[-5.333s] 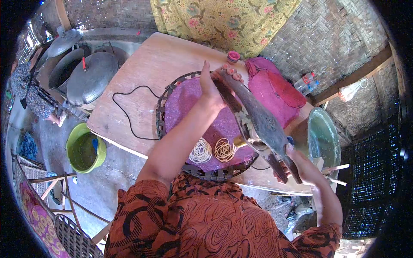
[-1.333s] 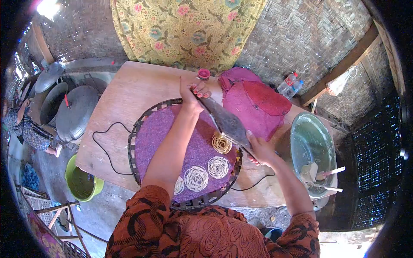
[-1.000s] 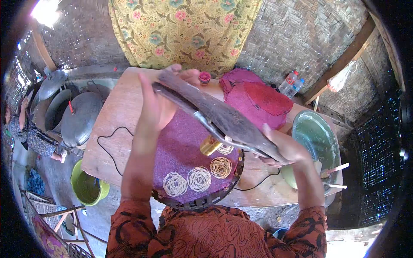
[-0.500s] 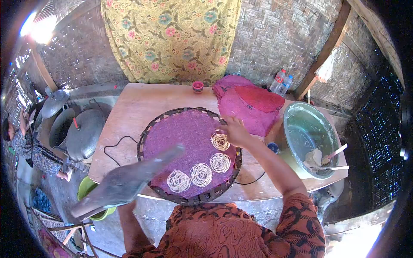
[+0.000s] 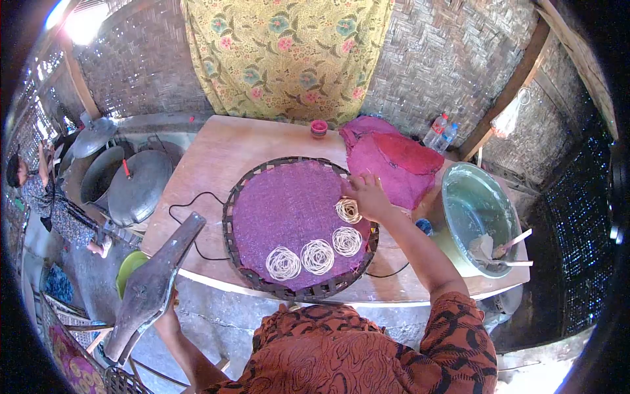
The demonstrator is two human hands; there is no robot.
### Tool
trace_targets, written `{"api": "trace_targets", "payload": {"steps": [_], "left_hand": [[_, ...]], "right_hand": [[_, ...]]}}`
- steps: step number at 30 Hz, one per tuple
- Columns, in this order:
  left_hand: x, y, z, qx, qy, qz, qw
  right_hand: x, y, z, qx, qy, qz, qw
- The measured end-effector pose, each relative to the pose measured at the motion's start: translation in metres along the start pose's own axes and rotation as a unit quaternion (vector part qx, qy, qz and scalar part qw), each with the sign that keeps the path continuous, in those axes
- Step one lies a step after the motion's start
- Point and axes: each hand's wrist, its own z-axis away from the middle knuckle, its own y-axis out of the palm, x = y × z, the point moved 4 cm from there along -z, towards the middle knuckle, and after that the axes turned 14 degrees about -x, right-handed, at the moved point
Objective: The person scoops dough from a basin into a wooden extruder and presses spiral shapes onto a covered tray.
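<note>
Left hand [image 5: 172, 305]: you hold the wooden tool [image 5: 152, 279] tilted, lower left of the frame, apart from the purple cloth [image 5: 282, 203], presumably so it clears the work. Your left fingers are mostly hidden behind it; their exact grip cannot be told.

Right hand [image 5: 369, 196]: right of centre, at the topmost strand coil [image 5: 348, 211], fingers slightly apart and bent; whether they pinch a strand, cannot tell.

Four coils curve along the cloth's lower right, likely ordered to save space. The cloth lines the woven tray [image 5: 228, 220], probably as a flat bed.
</note>
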Motion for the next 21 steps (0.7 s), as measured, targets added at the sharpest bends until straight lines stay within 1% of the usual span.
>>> {"api": "trace_targets", "payload": {"steps": [1,2,3,4,5,6,7,8,9,11,13,14,15,16,18,20,21], "left_hand": [[-0.005,0.002,0.002,0.029,0.021,-0.046,0.998],[-0.007,0.004,0.003,0.058,0.042,-0.092,0.993],[0.009,0.004,-0.003,0.104,0.022,-0.063,0.992],[0.019,0.006,-0.004,0.104,0.021,-0.062,0.992],[0.029,0.009,-0.004,0.117,0.045,-0.139,0.982],[0.039,0.013,-0.003,0.13,0.069,-0.217,0.965],[0.052,0.022,0.001,0.222,0.044,-0.244,0.943],[0.063,0.034,0.014,0.295,0.043,-0.263,0.918],[0.069,0.048,0.031,0.365,0.043,-0.275,0.889],[0.073,0.081,0.084,0.502,0.057,-0.252,0.826],[0.062,0.11,0.134,0.611,0.072,-0.198,0.763],[0.053,0.121,0.158,0.655,0.081,-0.164,0.733],[0.04,0.132,0.177,0.692,0.093,-0.133,0.704],[0.025,0.141,0.193,0.724,0.107,-0.098,0.675],[-0.012,0.157,0.222,0.768,0.144,-0.025,0.624],[-0.054,0.178,0.247,0.797,0.18,0.046,0.575],[-0.079,0.189,0.258,0.806,0.2,0.078,0.552]], "right_hand": [[0.001,0.0,0.0,0.039,-0.002,0.008,0.999],[0.001,-0.004,0.0,0.038,-0.002,0.009,0.999],[0.0,-0.017,-0.003,0.016,0.035,0.036,0.999],[0.0,-0.033,-0.005,-0.005,0.071,0.062,0.996],[0.004,-0.046,-0.005,-0.005,0.071,0.064,0.995],[0.009,-0.064,-0.005,-0.059,0.094,-0.043,0.993],[0.014,-0.084,-0.004,-0.113,0.115,-0.15,0.976],[0.03,-0.104,-0.002,-0.12,0.087,-0.281,0.948],[0.049,-0.126,0.0,-0.126,0.058,-0.407,0.903],[0.098,-0.174,0.018,-0.069,-0.042,-0.367,0.927],[0.13,-0.197,0.04,0.014,-0.077,-0.317,0.945],[0.135,-0.197,0.052,0.123,-0.04,-0.273,0.953],[0.131,-0.187,0.07,0.083,0.016,-0.31,0.947],[0.122,-0.174,0.081,0.081,0.019,-0.308,0.948],[0.089,-0.152,0.104,0.061,0.152,-0.433,0.886],[0.051,-0.148,0.11,0.196,0.178,-0.388,0.883],[0.04,-0.153,0.105,0.17,0.184,-0.416,0.874]]}}
